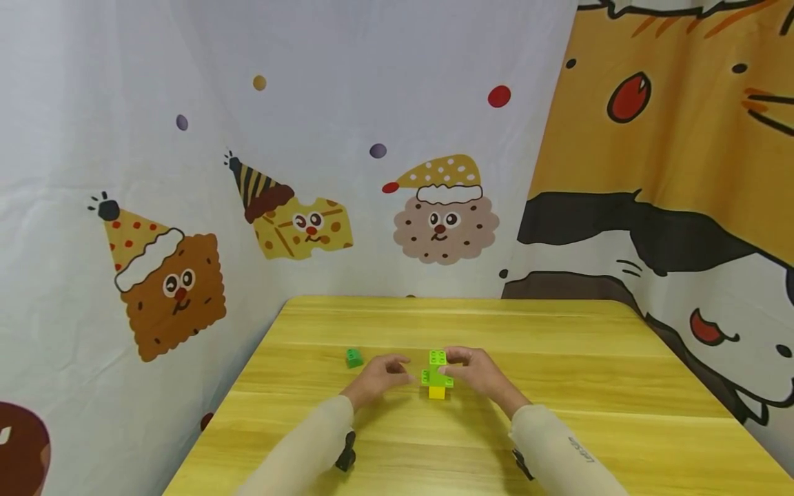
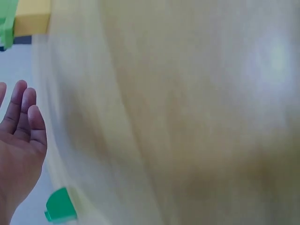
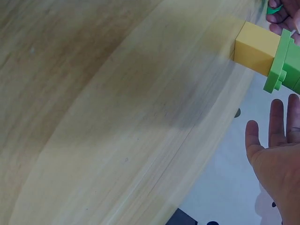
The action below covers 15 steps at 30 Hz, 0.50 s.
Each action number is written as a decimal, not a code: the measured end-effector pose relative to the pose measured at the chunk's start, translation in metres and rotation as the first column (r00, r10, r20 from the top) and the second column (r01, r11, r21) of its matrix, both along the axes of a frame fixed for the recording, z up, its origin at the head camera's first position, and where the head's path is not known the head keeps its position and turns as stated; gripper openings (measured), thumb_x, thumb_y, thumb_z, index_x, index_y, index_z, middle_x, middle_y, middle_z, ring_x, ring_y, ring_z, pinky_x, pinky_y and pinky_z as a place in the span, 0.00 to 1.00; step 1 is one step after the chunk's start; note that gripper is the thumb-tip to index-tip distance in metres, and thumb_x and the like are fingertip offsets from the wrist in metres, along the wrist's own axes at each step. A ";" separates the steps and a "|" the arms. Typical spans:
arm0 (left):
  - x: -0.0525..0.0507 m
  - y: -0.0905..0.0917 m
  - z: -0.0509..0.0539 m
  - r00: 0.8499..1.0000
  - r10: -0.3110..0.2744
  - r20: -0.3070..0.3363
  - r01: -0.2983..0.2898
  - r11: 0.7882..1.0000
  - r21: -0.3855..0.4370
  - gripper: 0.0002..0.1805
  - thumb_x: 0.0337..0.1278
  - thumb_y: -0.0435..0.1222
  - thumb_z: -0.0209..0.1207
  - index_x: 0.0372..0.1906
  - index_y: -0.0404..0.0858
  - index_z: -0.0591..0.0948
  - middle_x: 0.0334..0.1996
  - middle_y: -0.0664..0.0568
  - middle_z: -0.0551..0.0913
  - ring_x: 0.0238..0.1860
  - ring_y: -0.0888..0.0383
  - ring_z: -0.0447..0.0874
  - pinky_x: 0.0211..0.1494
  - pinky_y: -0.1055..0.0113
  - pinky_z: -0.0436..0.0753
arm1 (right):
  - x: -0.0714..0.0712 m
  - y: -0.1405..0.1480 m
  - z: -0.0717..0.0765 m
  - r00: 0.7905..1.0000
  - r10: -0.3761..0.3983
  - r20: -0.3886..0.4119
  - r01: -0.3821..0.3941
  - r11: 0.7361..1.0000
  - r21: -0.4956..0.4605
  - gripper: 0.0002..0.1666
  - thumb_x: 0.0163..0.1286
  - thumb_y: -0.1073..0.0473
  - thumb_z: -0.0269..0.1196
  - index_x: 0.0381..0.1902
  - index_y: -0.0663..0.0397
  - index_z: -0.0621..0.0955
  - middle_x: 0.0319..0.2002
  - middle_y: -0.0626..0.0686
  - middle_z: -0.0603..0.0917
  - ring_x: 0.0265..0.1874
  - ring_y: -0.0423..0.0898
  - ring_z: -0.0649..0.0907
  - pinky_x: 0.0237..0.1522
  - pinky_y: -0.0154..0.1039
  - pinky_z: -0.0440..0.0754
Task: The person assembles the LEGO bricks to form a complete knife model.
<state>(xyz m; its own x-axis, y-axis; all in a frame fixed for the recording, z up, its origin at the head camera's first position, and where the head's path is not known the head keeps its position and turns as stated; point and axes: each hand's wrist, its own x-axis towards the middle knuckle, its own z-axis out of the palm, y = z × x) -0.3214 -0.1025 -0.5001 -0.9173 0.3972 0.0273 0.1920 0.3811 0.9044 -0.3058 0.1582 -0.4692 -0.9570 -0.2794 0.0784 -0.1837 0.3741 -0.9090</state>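
Note:
A stack of toy building blocks [image 1: 437, 375] stands upright on the table, light green parts above a yellow block [image 3: 255, 47]. At its right side is my right hand [image 1: 477, 372]; the thumb lies across the front of the green part and the forefinger reaches behind its top, pinching it. In the right wrist view the other fingers [image 3: 276, 122] extend apart from the stack. My left hand [image 1: 381, 379] hovers left of the stack, fingers loosely bent, holding nothing. Beyond that hand lies a loose dark green block [image 1: 354, 357], also in the left wrist view.
The wooden table [image 1: 558, 358] reaches back to a white curtain [image 1: 372, 69] printed with cartoon snacks. A large cartoon animal print [image 1: 670, 207] covers the right side.

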 end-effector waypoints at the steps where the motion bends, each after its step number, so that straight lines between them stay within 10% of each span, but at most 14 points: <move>1: -0.001 -0.003 0.001 1.000 0.007 -0.002 -0.007 1.000 0.015 0.28 0.63 0.44 0.66 0.64 0.35 0.76 0.44 0.51 0.80 0.46 0.54 0.78 0.50 0.54 0.78 | 0.000 0.000 0.000 1.000 -0.006 0.003 0.006 1.000 0.000 0.25 0.65 0.52 0.71 0.57 0.57 0.82 0.52 0.54 0.83 0.52 0.53 0.81 0.47 0.47 0.82; 15: -0.011 -0.043 0.020 0.972 0.223 -0.074 -0.211 0.968 0.135 0.23 0.64 0.42 0.65 0.61 0.39 0.79 0.43 0.48 0.80 0.43 0.54 0.78 0.51 0.45 0.77 | 0.004 -0.005 0.002 0.996 -0.081 0.036 0.081 0.997 0.005 0.23 0.63 0.53 0.72 0.54 0.54 0.84 0.51 0.52 0.83 0.51 0.52 0.81 0.48 0.47 0.81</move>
